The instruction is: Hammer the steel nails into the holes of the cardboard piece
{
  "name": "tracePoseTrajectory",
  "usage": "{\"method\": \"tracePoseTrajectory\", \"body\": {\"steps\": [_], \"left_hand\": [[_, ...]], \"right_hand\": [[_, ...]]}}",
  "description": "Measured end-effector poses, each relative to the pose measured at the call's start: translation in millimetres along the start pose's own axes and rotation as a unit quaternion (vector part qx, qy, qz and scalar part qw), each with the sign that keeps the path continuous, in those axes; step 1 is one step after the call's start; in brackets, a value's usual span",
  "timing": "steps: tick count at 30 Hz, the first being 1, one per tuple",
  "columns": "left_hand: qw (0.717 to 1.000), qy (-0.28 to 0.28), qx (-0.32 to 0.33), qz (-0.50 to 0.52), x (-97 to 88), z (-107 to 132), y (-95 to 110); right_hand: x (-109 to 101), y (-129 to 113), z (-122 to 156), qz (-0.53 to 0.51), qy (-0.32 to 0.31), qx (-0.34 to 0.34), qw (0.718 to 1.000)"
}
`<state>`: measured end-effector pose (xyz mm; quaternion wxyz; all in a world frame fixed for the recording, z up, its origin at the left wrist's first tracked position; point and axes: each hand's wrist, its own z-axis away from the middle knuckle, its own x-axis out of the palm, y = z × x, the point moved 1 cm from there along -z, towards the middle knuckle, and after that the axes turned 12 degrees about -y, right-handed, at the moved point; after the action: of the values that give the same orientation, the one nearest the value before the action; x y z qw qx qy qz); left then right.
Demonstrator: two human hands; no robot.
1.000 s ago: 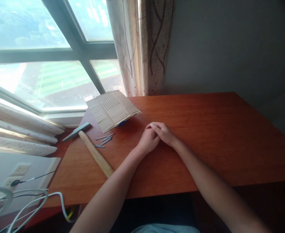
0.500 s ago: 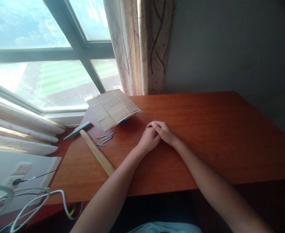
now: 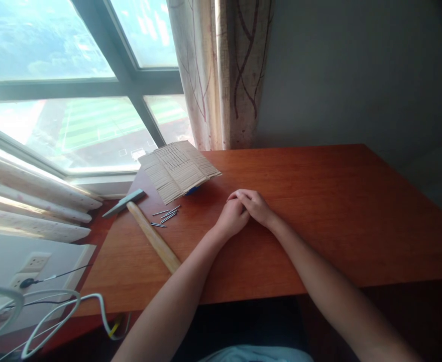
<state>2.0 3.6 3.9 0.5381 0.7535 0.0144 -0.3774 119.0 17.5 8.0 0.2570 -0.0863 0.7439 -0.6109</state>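
Observation:
My left hand (image 3: 231, 219) and my right hand (image 3: 254, 204) rest together on the reddish wooden table (image 3: 319, 211), the right hand's fingers folded over the left. Both are closed, with nothing visible in them. To their left lies a hammer (image 3: 149, 229) with a pale wooden handle, its metal head hanging over the table's left edge. Several loose nails (image 3: 166, 215) lie between the hammer and my hands. Beyond the nails sits a flattened piece of cardboard (image 3: 179, 170) with rows of small holes, a blue thing partly hidden beneath it.
A window (image 3: 66, 85) fills the upper left, with a patterned curtain (image 3: 224, 70) at the table's far corner. White cables (image 3: 47, 311) and a wall socket (image 3: 32, 264) are at the lower left. A grey wall stands behind the table.

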Motion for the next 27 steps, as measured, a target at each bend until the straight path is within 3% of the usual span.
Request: {"method": "tracePoseTrajectory", "body": {"steps": [10,27], "left_hand": [[1.000,0.002,0.005,0.003,-1.6,0.2,2.6],[1.000,-0.012,0.004,0.004,0.6,1.1,0.3]], "right_hand": [[1.8,-3.1,1.0,0.005,0.003,0.006,1.000],[-0.5,-10.2,4.4,0.099,0.023,-0.032,0.994]]}}
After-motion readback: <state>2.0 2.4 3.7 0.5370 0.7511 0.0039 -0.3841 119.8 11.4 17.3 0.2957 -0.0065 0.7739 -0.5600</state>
